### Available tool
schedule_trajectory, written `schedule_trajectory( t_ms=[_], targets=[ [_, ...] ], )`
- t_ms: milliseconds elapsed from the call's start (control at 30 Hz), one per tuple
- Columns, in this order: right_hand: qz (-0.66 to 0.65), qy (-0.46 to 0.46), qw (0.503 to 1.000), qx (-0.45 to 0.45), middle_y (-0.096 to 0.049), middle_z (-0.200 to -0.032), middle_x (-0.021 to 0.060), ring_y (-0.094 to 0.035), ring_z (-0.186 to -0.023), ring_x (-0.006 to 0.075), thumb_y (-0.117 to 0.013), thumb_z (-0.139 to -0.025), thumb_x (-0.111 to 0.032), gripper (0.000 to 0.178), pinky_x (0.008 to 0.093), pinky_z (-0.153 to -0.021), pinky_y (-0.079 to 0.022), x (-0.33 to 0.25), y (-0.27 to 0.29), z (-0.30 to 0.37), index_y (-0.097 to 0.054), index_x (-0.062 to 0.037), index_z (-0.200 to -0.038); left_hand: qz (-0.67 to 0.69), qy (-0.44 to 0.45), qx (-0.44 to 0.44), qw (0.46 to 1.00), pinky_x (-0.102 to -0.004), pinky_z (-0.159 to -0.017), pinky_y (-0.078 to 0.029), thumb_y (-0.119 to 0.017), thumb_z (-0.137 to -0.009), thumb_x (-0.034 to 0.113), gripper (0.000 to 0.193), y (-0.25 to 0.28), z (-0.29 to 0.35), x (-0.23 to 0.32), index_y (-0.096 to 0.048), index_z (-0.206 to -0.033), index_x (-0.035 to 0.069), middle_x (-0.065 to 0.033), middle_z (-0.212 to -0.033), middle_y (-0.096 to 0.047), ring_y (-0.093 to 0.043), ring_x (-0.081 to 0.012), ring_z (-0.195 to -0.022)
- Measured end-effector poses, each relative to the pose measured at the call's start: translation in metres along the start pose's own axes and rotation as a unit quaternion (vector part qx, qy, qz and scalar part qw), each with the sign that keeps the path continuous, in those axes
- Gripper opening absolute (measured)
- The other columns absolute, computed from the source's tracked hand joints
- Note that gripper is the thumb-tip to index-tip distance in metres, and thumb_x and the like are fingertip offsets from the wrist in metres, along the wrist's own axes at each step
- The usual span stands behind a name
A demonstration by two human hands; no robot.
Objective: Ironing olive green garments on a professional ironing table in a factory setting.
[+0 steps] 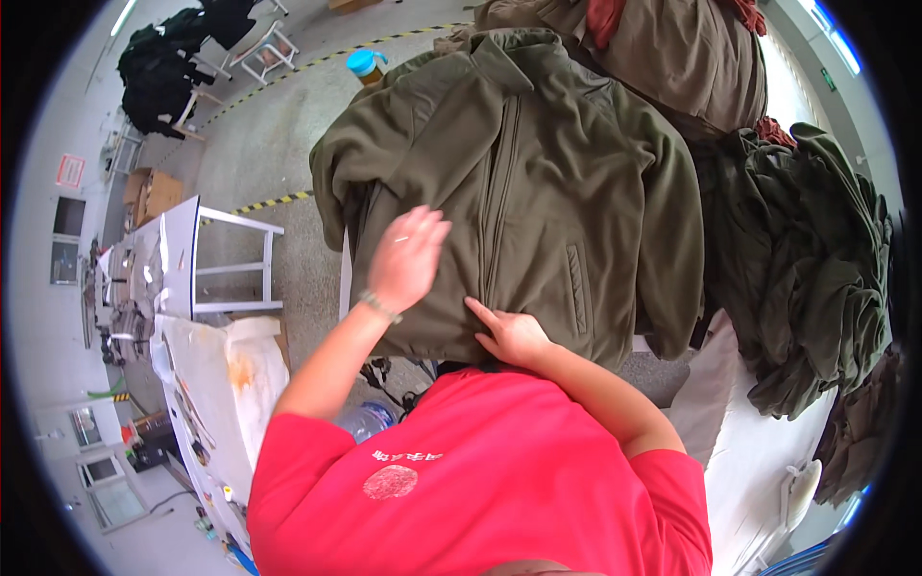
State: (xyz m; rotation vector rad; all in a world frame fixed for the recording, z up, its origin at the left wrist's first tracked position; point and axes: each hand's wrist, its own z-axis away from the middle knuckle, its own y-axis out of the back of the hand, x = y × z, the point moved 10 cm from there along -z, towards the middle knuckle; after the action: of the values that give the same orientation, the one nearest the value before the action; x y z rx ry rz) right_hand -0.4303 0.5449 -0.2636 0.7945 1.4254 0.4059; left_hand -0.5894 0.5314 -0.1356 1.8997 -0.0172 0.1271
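An olive-green zip jacket [538, 192] lies front up before me, its collar at the far end and its hem toward me. The zipper runs down the middle, and a slanted pocket shows on the right panel. My left hand [408, 257], slightly blurred, is over the left panel with fingers stretched out and nothing in it; whether it touches the cloth I cannot tell. At the hem, just beside the lower end of the zipper, my right hand [516, 338] rests on the jacket. Its index finger and thumb are spread apart, while the other fingers are mostly hidden.
Brown garments [682, 67] are heaped at the far right, with dark green garments [807, 259] piled nearer. A blue-lidded container [365, 65] stands beyond the jacket's left shoulder. White tables [235, 216] stand left; a clear plastic bottle [363, 420] sits low beside me.
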Motion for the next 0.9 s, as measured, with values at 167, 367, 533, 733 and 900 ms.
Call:
schedule_trajectory(
  t_ms=[167, 367, 533, 733, 900],
  targets=[
    [-0.025, -0.051, 0.991, -0.122, -0.069, -0.089, 0.014, -0.069, -0.078, 0.0342, -0.067, -0.091, -0.028, 0.071, 0.0461, -0.068, -0.056, 0.002, -0.006, 0.002, -0.039, -0.0182, -0.155, -0.026, -0.272, -0.024, 0.962, -0.0531, -0.123, -0.025, -0.071, -0.086, 0.036, 0.066, -0.086, -0.151, 0.012, -0.053, -0.145, 0.014, -0.0128, -0.153, -0.047, -0.036, -0.0308, -0.148],
    [-0.088, -0.102, 0.987, -0.086, -0.065, -0.08, 0.0097, -0.067, -0.071, 0.031, -0.066, -0.091, -0.026, 0.067, 0.0448, -0.063, -0.055, 0.01, 0.002, 0.0, -0.042, -0.0258, -0.154, -0.159, -0.08, 0.017, 0.984, -0.0508, -0.12, -0.027, -0.063, -0.091, 0.05, 0.062, -0.113, -0.335, -0.147, -0.056, -0.143, 0.017, -0.0102, -0.155, -0.046, -0.036, -0.0319, -0.146],
    [-0.111, -0.144, 0.976, -0.118, -0.066, -0.083, 0.0085, -0.068, -0.074, 0.0289, -0.067, -0.091, -0.027, 0.063, 0.0433, -0.065, -0.056, 0.026, 0.006, -0.003, -0.047, -0.0263, -0.151, 0.023, 0.175, -0.137, 0.975, -0.0471, -0.115, -0.038, -0.051, -0.1, 0.055, 0.076, -0.227, -0.285, -0.301, -0.022, -0.162, 0.022, -0.0196, -0.163, -0.03, -0.034, -0.0398, -0.147],
    [-0.203, -0.244, 0.944, 0.09, -0.069, -0.092, 0.0084, -0.069, -0.078, 0.03, -0.071, -0.089, -0.025, 0.044, 0.0426, -0.067, -0.056, 0.047, 0.089, 0.002, -0.065, -0.0217, -0.132, -0.052, 0.095, 0.036, 0.993, -0.0541, -0.112, -0.038, -0.058, -0.099, 0.047, 0.07, -0.219, -0.306, -0.301, -0.033, -0.158, 0.02, -0.0245, -0.156, -0.039, -0.043, -0.0429, -0.139],
    [0.245, -0.427, 0.736, 0.465, -0.064, -0.127, 0.0191, -0.061, -0.116, 0.0381, -0.074, -0.082, -0.006, 0.054, 0.0445, -0.098, -0.05, 0.106, 0.241, 0.14, -0.059, -0.0054, -0.134, 0.016, -0.141, 0.192, 0.971, -0.0554, -0.12, -0.024, -0.059, -0.1, 0.041, 0.064, -0.1, -0.322, -0.105, -0.041, -0.155, 0.012, -0.0173, -0.16, -0.037, -0.032, -0.0355, -0.15]
  ],
)
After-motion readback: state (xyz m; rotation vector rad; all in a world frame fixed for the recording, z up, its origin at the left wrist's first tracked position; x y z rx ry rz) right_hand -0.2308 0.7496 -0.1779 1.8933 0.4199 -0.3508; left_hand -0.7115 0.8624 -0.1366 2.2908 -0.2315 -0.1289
